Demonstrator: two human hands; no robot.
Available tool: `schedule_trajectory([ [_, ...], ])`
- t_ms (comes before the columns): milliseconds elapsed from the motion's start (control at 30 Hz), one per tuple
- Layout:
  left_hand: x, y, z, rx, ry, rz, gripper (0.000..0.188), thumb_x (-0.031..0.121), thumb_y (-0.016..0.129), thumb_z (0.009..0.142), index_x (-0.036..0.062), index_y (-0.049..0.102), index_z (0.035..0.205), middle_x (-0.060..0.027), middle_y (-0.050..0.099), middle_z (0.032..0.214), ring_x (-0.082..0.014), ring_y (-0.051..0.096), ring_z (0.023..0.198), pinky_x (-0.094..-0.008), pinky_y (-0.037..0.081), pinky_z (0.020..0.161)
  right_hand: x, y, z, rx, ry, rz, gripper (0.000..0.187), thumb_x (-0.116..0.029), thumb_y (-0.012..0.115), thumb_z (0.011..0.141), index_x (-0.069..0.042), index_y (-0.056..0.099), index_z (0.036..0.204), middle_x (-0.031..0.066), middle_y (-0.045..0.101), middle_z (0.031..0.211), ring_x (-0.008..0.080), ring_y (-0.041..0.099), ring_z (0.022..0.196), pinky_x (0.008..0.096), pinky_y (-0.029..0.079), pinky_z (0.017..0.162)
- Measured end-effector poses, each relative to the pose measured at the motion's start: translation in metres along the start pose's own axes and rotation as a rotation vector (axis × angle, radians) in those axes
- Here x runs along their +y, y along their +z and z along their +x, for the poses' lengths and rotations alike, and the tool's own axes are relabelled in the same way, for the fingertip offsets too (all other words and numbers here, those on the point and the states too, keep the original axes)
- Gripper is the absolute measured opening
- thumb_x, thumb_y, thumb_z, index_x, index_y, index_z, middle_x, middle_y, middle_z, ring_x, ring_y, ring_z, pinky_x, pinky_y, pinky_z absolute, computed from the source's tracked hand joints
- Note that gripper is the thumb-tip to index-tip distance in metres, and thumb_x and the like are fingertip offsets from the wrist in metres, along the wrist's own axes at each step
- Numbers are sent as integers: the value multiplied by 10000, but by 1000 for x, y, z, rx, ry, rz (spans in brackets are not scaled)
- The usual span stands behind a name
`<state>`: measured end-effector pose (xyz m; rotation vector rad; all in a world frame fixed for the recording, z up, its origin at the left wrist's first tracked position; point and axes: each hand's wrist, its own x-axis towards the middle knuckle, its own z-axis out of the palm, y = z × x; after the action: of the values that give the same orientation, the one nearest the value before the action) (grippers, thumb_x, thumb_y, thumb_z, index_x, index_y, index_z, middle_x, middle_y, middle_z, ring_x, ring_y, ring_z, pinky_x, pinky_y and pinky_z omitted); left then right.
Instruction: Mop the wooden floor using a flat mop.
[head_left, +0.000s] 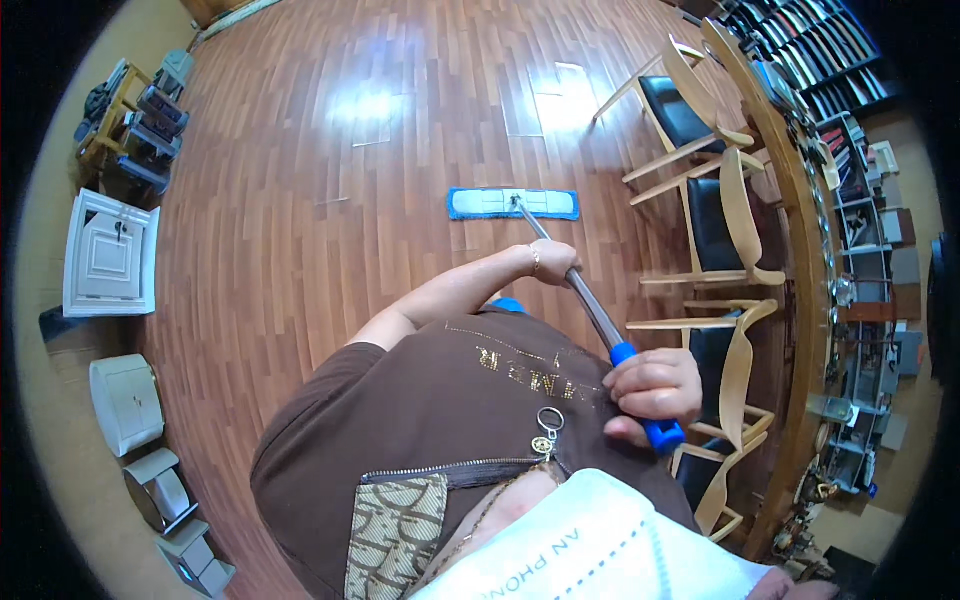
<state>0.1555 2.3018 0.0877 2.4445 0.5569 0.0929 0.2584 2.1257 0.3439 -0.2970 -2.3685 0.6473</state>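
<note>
A flat mop with a blue-fringed, pale rectangular head (480,203) lies on the wooden floor ahead of me. Its metal pole (597,312) slants back toward my body and ends in a blue grip. Lower down the pole, nearer the mop head, my left hand (554,262) is wrapped round the metal, a thin bracelet on its wrist. My right hand (655,388) is closed round the blue grip close to my chest, and the blue end cap (664,436) sticks out below it.
Wooden chairs with black seats (710,225) line a long wooden counter (790,250) on the right, with shelves (860,230) beyond. At the left wall stand a wooden rack (105,135), a small white cabinet (108,255) and a rounded cream cabinet (128,405). Brown plank floor (330,200) stretches ahead.
</note>
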Motion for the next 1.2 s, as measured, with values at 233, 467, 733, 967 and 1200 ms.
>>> schedule_trajectory([
  [233, -43, -42, -40, 407, -219, -173, 624, 183, 727, 727, 78, 476, 1289, -164, 507, 1298, -324, 460, 1236, -397, 393, 1030, 72, -11, 23, 215, 102, 37, 237, -158, 792, 730, -58, 578, 713, 106, 645, 679, 250, 661, 600, 332, 526, 533],
  [467, 36, -148, -98, 892, 246, -624, 697, 433, 656, 846, 54, 414, 1378, -152, 438, 1397, -298, 323, 1365, -419, 249, 1118, 177, -24, 54, 368, 125, -89, 243, -190, 809, 732, -49, 611, 728, 66, 644, 671, 219, 632, 593, 312, 490, 563],
  [733, 33, -151, -106, 1125, 154, -62, 695, 354, 783, 743, 115, 464, 1313, -123, 500, 1344, -384, 356, 1339, -499, 302, 1073, 318, 29, 46, 356, 395, 650, 338, -133, 769, 779, -49, 626, 1073, 15, 653, 978, 106, 600, 837, 276, 495, 712],
  [967, 35, -122, -116, 1057, 29, -226, 191, 189, 765, 782, 111, 591, 774, -4, 642, 779, -192, 652, 892, -421, 394, 973, 429, 92, 5, 33, 505, 226, 352, -52, 728, 684, -96, 613, 1014, 72, 598, 985, 237, 570, 953, 341, 459, 822],
  [1200, 62, -117, -174, 1199, -16, -267, 144, 60, 725, 768, 78, 584, 745, -50, 633, 761, -220, 646, 861, -379, 426, 849, 383, 112, 48, -165, 520, 157, 338, -88, 730, 720, -92, 636, 1044, 83, 633, 873, 215, 608, 821, 334, 484, 729],
])
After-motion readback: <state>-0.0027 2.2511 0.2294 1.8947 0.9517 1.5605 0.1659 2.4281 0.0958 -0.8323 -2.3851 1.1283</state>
